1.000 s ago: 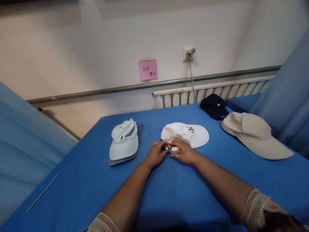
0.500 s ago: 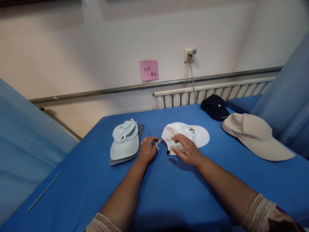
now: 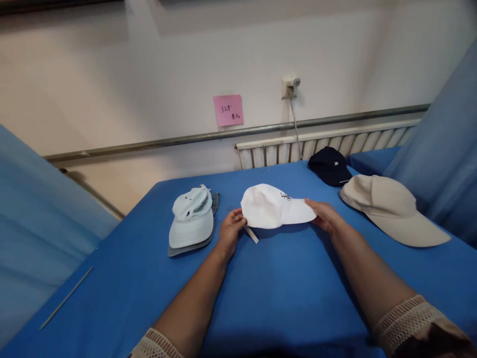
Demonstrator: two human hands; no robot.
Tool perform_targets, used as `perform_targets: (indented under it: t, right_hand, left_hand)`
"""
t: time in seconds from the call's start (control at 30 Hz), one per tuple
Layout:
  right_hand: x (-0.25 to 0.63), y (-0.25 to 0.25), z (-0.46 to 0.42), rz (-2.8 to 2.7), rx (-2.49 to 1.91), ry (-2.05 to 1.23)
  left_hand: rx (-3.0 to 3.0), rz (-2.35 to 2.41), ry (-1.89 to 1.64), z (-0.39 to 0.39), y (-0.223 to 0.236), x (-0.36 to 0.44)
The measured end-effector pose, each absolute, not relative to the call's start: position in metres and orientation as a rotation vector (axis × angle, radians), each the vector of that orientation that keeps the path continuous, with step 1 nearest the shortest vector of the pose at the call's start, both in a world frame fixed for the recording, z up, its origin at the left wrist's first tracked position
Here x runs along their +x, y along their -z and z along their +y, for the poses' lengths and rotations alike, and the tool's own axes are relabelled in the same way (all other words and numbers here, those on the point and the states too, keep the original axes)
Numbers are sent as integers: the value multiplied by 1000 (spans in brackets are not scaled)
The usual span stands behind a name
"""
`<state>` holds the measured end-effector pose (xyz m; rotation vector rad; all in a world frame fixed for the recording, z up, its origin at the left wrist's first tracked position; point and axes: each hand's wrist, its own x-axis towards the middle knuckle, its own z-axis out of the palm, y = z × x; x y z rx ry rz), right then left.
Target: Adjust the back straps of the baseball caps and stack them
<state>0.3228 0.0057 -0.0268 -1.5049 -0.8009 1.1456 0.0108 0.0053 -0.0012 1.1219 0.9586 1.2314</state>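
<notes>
A white baseball cap (image 3: 263, 206) with dark lettering on its front is held between my two hands, its brim pointing right. My left hand (image 3: 231, 229) grips the back edge of the cap, where a loose strap (image 3: 251, 234) hangs down. The brim's tip is pinched in my right hand (image 3: 325, 217), thumb on top. Left of my left hand, a light blue cap (image 3: 191, 223) sits stacked on a grey cap (image 3: 190, 250), which is mostly hidden.
A beige cap (image 3: 393, 209) and a navy cap (image 3: 330, 165) lie on the right of the blue-covered table (image 3: 276, 298). A thin stick (image 3: 67, 298) lies at left. Behind are a radiator (image 3: 274, 154) and a pink note (image 3: 228, 110); blue curtains (image 3: 33, 223) flank both sides.
My right hand has moved from the back of the white cap to its brim. The cap has turned and tilted up a little, and my left hand has closed on its back edge.
</notes>
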Motion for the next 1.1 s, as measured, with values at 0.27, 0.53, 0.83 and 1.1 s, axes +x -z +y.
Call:
perform_targets:
  t: [0.27,0.53,0.83,1.1]
  right_hand:
    - [285,15,1,-147,-786,-1653]
    - [223,16,-25,-335,-608,-1640]
    - [198,18,-46,-690,-735,-1897]
    - [202,18,-46,-807,-785,-1923]
  left_hand:
    - [414,738,-1285,15,-12,-9]
    - [778,859,-1017,-23,-1,38]
    - [831,984,-1376,-13,-26,20]
    - [770,1255,-1681,-3,-86,-94]
